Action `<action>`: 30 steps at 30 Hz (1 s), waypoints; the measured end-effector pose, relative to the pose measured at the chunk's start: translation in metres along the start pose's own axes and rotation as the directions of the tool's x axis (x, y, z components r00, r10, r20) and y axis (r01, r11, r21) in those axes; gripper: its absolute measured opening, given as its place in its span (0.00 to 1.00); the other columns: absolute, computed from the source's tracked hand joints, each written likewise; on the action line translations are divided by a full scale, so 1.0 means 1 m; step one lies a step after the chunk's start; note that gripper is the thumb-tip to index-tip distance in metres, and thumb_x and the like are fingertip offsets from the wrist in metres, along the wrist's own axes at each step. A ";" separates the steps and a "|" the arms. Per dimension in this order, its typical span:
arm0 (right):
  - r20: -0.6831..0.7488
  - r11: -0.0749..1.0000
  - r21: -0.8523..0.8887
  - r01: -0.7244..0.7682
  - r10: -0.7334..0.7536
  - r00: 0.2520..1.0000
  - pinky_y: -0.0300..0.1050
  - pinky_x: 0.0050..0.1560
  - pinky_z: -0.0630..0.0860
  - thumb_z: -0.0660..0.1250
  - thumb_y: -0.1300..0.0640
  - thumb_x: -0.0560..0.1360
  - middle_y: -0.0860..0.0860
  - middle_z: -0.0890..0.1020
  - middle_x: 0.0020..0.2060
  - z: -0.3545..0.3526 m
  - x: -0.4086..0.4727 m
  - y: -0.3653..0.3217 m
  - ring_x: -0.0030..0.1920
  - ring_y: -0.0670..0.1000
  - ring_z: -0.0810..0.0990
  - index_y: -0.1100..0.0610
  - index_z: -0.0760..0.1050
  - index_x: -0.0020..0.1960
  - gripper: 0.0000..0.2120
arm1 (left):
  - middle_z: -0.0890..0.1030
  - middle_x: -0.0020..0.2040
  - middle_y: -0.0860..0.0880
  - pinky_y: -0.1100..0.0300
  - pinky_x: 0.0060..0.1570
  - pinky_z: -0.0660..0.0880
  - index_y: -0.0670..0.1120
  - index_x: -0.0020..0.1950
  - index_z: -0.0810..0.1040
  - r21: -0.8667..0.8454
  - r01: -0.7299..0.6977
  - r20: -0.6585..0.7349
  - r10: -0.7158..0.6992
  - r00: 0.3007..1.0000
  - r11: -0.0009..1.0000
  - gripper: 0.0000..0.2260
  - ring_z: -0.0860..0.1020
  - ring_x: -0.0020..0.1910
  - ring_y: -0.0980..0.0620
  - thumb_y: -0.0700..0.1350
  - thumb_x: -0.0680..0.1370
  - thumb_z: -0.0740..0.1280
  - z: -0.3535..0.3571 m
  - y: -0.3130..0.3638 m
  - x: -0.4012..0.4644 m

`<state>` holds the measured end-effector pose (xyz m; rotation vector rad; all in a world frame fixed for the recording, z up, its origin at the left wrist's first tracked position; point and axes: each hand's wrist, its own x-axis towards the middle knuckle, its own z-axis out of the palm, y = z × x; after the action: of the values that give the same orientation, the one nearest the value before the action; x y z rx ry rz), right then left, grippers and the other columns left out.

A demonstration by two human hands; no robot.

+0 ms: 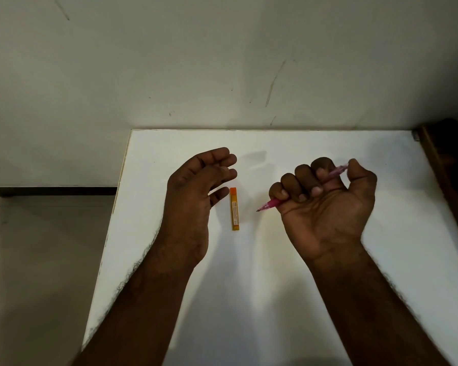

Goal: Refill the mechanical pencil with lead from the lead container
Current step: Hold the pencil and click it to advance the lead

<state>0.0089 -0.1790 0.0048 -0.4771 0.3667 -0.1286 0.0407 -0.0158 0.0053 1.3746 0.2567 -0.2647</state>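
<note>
My right grip (325, 199) was closed in a fist around the mechanical pencil (271, 203), palm turned up toward me, all four fingers (288, 187) curled over the pink barrel and the thumb pressed near its rear end. The pencil ran slantwise through my fist: its tip stuck out at the lower left, pointing toward the middle of the counter (288, 299), and its clear pink rear end showed at the upper right, between my forefinger and thumb. The tip hung just above the white surface; I could not tell whether it touched.

My left grip (196, 191) held nothing. It was loosely open, fingers half curled and spread a little, the hand turned on its edge with the thumb side up, held over the counter.

The lead container (235, 209), a slim orange case with a brighter orange cap at its far end, lay flat on the counter between my two hands. It lay lengthwise away from me, just beside my left thumb, which did not touch it, and a short way from the pencil's tip.

The counter stood against a pale, scuffed wall (222, 62), with a dark wooden edge (444, 165) at its far right corner.
</note>
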 end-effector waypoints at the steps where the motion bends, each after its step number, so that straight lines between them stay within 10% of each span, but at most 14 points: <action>1: -0.006 1.000 -0.009 0.002 -0.002 1.000 0.45 0.33 0.65 0.51 0.42 0.79 0.49 0.62 0.27 0.000 0.000 0.000 0.29 0.50 0.57 0.56 0.65 0.34 0.21 | 0.87 0.55 0.52 0.50 0.59 0.79 0.49 0.57 0.83 -0.001 0.001 0.000 -0.001 1.000 1.000 0.12 0.85 0.54 0.50 0.38 0.80 0.63 0.000 0.000 0.000; 30: 0.008 0.999 0.007 0.043 -0.043 0.999 0.45 0.35 0.64 0.50 0.43 0.79 0.49 0.62 0.27 -0.003 0.001 0.001 0.30 0.51 0.57 0.56 0.65 0.35 0.21 | 0.87 0.55 0.51 0.52 0.57 0.79 0.49 0.57 0.83 -0.021 0.008 0.015 -0.008 1.000 1.000 0.11 0.85 0.55 0.50 0.38 0.79 0.64 0.001 0.000 0.000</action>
<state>0.0091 -0.1798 0.0019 -0.4787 0.3482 -0.1693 0.0404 -0.0168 0.0054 1.3504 0.2520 -0.2777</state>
